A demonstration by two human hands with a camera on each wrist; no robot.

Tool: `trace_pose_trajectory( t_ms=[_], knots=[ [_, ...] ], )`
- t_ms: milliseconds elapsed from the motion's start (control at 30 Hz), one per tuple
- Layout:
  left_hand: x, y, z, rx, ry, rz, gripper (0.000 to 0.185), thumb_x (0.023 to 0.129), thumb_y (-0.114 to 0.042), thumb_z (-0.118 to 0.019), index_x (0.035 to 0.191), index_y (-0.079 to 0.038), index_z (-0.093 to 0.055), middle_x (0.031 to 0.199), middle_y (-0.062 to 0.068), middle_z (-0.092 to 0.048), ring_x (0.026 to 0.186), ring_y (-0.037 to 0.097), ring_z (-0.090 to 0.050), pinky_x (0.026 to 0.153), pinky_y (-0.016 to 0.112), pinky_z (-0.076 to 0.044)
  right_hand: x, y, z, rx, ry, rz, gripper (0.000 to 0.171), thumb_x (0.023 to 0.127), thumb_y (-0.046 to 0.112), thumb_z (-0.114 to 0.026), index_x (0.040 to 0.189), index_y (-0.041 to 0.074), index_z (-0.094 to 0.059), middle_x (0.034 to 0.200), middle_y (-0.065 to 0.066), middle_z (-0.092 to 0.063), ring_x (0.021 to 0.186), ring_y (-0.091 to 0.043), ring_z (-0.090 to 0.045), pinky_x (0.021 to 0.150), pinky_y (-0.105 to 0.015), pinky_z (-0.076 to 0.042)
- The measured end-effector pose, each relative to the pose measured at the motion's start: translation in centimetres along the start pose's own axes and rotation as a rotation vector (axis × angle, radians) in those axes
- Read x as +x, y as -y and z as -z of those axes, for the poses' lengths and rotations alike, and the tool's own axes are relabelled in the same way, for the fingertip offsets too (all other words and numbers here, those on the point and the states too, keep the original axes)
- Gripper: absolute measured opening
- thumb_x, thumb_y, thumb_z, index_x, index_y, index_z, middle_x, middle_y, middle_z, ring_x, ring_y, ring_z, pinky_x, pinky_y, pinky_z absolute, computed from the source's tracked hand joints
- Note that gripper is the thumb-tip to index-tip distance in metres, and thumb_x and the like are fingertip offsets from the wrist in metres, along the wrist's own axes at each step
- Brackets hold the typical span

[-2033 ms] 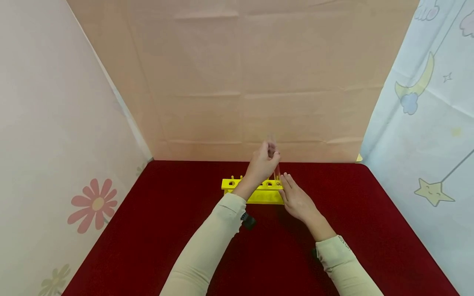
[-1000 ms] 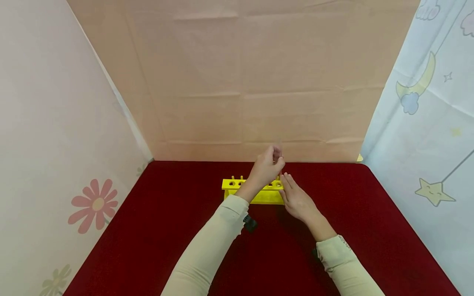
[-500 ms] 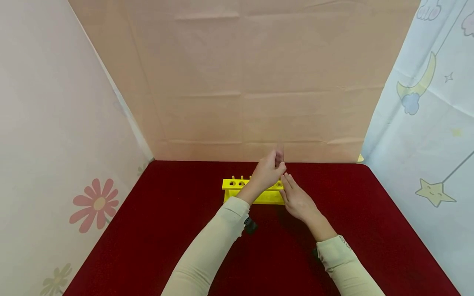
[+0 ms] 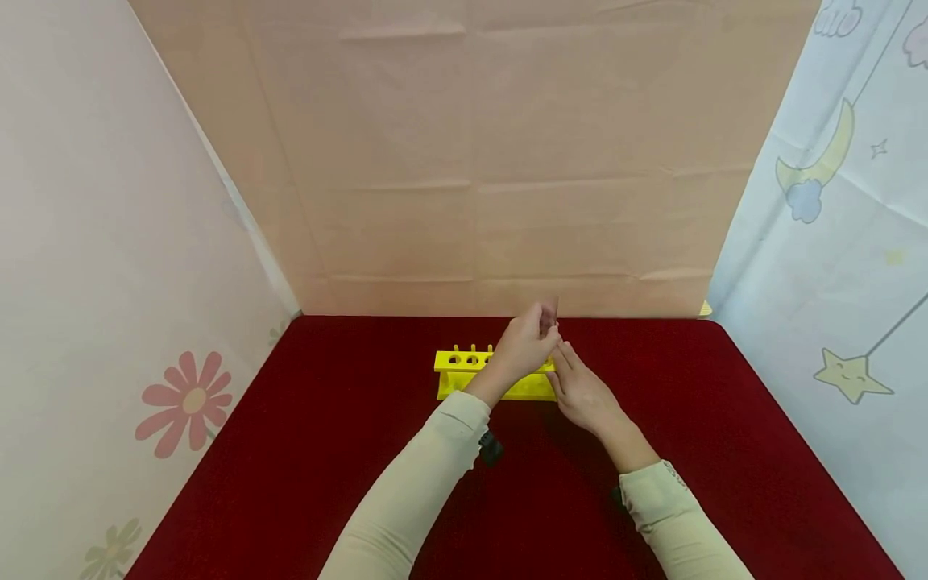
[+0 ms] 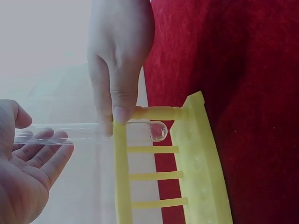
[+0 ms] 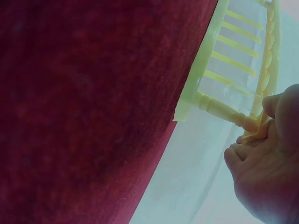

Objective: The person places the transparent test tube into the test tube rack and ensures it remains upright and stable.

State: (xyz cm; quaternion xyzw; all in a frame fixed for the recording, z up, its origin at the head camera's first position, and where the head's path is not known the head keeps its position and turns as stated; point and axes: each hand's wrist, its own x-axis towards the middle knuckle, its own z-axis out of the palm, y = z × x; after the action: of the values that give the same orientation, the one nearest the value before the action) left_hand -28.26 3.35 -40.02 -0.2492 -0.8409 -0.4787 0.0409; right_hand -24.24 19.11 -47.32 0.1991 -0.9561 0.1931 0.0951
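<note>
A yellow test tube rack (image 4: 451, 367) stands upright on the red table. My left hand (image 4: 524, 342) reaches over its right part, holding a clear test tube (image 5: 84, 133) between thumb and fingers. In the left wrist view the tube passes through the end hole of the rack's top plate, its rounded tip between plate and base, short of the base. My right hand (image 4: 586, 395) grips the rack's right end, with the thumb on one side of the top plate and fingers on the other, as the right wrist view shows.
Pegs (image 4: 474, 348) stick up along the rack's back edge, and several round holes without tubes show at its left. The red cloth (image 4: 348, 451) covers the table. Behind stands a tan paper backdrop (image 4: 464, 161), with patterned sheets (image 4: 819, 266) at the sides.
My left hand has moved slightly right and down with the test tube, which now sits lower at the rack's end hole. My right hand and the rack have stayed in place.
</note>
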Motion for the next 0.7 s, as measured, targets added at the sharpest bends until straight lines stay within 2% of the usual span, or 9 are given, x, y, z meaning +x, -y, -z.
trace_pose_trajectory(
  t_ms=[267,433,700],
  knots=[
    [-0.3,0.17,-0.45,0.011,0.02,0.025,0.023,0.102,-0.019,-0.058,0.123,-0.011,-0.053,0.097,-0.002,-0.059,0.081,0.013,-0.056,0.071,0.019,-0.05,-0.02,-0.2,-0.13,0.009,-0.01,0.01,0.055,0.108,0.014,-0.044,0.154,-0.009,-0.026,0.161,-0.03,-0.025,0.149,-0.044,-0.025,0.115,-0.056,-0.031],
    [-0.34,0.46,-0.63,0.013,0.016,0.026,0.021,0.101,-0.019,-0.059,0.121,-0.012,-0.053,0.094,-0.002,-0.059,0.078,0.012,-0.055,0.069,0.019,-0.05,0.04,-0.24,-0.13,0.008,-0.008,0.015,0.056,0.108,0.015,-0.043,0.154,-0.01,-0.025,0.16,-0.031,-0.025,0.149,-0.045,-0.025,0.115,-0.057,-0.032],
    [-0.52,0.81,-0.91,0.037,0.027,0.007,0.024,0.102,-0.02,-0.059,0.122,-0.008,-0.054,0.093,-0.001,-0.059,0.077,0.013,-0.054,0.067,0.02,-0.048,0.08,-0.24,-0.16,0.01,-0.018,0.016,0.057,0.107,0.013,-0.045,0.154,-0.01,-0.025,0.159,-0.031,-0.027,0.148,-0.046,-0.026,0.115,-0.057,-0.031]
  ],
)
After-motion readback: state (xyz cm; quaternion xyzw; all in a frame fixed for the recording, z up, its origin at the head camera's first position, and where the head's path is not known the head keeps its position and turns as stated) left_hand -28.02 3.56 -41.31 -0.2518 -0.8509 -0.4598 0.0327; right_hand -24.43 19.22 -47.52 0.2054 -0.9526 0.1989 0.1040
